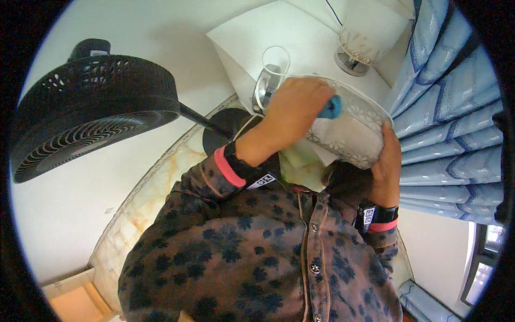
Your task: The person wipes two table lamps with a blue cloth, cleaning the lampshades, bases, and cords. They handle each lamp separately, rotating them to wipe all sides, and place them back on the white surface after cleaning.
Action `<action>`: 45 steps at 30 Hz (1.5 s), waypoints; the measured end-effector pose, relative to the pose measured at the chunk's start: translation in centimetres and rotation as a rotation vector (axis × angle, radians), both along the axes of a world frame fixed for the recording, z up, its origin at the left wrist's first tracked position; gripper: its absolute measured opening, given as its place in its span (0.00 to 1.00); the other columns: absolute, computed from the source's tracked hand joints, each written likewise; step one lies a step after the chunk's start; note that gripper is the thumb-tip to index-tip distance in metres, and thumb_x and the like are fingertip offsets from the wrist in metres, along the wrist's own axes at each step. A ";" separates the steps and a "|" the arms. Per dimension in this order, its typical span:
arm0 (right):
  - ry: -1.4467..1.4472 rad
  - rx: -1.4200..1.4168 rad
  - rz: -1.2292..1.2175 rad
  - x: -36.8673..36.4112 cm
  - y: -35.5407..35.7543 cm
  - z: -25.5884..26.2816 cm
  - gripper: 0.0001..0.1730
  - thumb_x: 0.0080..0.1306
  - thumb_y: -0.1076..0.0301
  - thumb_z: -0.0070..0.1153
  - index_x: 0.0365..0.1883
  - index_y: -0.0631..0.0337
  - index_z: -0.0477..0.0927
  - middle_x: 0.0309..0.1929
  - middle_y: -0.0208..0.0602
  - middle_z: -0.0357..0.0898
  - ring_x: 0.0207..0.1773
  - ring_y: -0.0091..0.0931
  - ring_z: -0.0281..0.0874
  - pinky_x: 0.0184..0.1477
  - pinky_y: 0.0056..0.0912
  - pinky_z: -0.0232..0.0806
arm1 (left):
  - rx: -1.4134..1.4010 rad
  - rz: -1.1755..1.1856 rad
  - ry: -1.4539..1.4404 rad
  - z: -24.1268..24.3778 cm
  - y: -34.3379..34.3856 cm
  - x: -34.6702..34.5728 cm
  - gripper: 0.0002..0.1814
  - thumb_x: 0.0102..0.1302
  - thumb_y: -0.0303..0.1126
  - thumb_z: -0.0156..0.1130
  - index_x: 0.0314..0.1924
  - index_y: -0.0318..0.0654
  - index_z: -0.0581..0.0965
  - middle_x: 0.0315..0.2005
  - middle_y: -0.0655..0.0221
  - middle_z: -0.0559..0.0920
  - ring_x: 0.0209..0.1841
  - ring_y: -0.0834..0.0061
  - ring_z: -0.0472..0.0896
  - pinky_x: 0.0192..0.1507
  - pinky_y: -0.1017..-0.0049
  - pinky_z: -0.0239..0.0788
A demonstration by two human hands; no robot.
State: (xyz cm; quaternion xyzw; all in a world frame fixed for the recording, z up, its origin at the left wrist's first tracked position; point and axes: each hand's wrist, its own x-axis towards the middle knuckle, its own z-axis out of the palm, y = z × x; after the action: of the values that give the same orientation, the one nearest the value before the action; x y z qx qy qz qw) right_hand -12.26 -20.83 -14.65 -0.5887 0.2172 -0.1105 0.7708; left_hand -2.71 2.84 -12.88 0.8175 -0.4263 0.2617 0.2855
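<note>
A table lamp is tilted on its side in front of me, its pale shade point(346, 131) patterned with lace-like flowers. Its shiny metal base point(268, 83) points to the left, and a white cord point(277, 49) loops around it. My left hand point(297, 102) grips a bunched blue cloth point(332, 107) against the side of the shade. With the thumb on the near side, my right hand point(388, 161) holds the shade's right end. Most of the cloth is hidden under my left fingers.
Behind is a white tabletop point(257, 30) bearing a second lamp point(370, 36). A black fan point(100, 96) on a pole stands at left, its round base point(219, 139) on the marbled floor. Blue curtains point(446, 133) hang at right. An open wooden drawer or box point(78, 302) is low left.
</note>
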 end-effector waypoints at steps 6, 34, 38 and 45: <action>-0.059 -0.035 0.001 -0.2 -1.1 -1.1 0.29 0.75 0.51 0.50 0.60 0.69 0.75 0.55 0.44 0.80 0.54 0.32 0.79 0.57 0.34 0.71 | -0.596 0.150 -0.030 2.4 7.9 -1.5 0.22 0.58 0.15 0.51 0.54 0.35 0.75 0.51 0.58 0.81 0.45 0.67 0.83 0.53 0.70 0.74; -0.079 -0.087 -0.057 -0.3 -1.9 -1.7 0.29 0.74 0.51 0.53 0.59 0.70 0.76 0.55 0.44 0.80 0.54 0.31 0.78 0.57 0.34 0.70 | -0.410 -0.147 1.250 -4.8 5.9 10.5 0.31 0.74 0.58 0.48 0.45 0.36 0.85 0.39 0.66 0.84 0.43 0.74 0.79 0.47 0.72 0.72; -0.115 -0.484 -0.082 -0.6 -2.0 -1.5 0.28 0.74 0.52 0.53 0.59 0.70 0.77 0.53 0.40 0.80 0.51 0.30 0.78 0.55 0.32 0.70 | -0.352 -0.206 1.303 -5.0 6.0 11.9 0.30 0.73 0.57 0.51 0.41 0.35 0.85 0.35 0.66 0.86 0.38 0.72 0.81 0.47 0.73 0.72; -0.199 -0.798 -0.123 0.8 -3.2 -2.9 0.25 0.73 0.54 0.55 0.56 0.68 0.79 0.42 0.41 0.84 0.43 0.27 0.79 0.49 0.29 0.70 | -0.421 -0.221 1.114 -2.9 5.8 11.8 0.21 0.73 0.48 0.55 0.48 0.38 0.84 0.41 0.69 0.86 0.44 0.76 0.81 0.53 0.75 0.70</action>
State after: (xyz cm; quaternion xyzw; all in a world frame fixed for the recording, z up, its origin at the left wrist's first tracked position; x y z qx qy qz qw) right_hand -11.49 -24.02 -17.52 -0.8136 0.1167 -0.2884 0.4912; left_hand 9.13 8.69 -15.83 0.7084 -0.2342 -0.1581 0.6468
